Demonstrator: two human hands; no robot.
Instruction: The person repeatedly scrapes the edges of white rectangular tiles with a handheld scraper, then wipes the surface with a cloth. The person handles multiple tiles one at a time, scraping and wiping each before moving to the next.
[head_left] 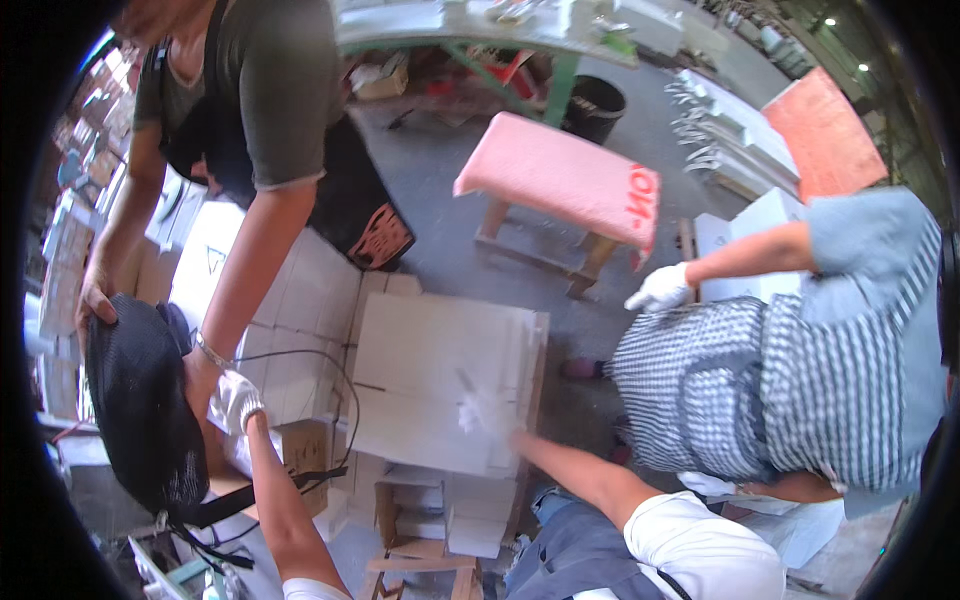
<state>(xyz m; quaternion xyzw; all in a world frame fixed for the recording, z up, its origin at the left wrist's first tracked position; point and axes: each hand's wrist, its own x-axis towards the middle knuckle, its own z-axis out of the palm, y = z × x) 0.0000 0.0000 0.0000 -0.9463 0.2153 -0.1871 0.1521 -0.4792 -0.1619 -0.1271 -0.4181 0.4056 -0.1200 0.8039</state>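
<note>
1. The person's left hand [237, 400], in a white glove, reaches up to the lower edge of a black mesh bag [140, 400]; how far its grip is closed cannot be told, as a co-worker's hand [200, 375] crowds the same spot
2. The co-worker, in a dark green shirt, grips the bag with both hands, one at its top left and one at its right side
3. The person's right hand [487, 410], also white-gloved and blurred, rests on a stack of flat white cardboard sheets [430, 370]; its grip looks spread rather than closed on anything
4. The stack lies on a low wooden surface [420, 560] between the two hands
5. A second person in a checked apron stands to the right, one white-gloved hand [660, 290] raised
6. A pink-padded stool [560, 175] stands on the grey floor behind the stack
</note>
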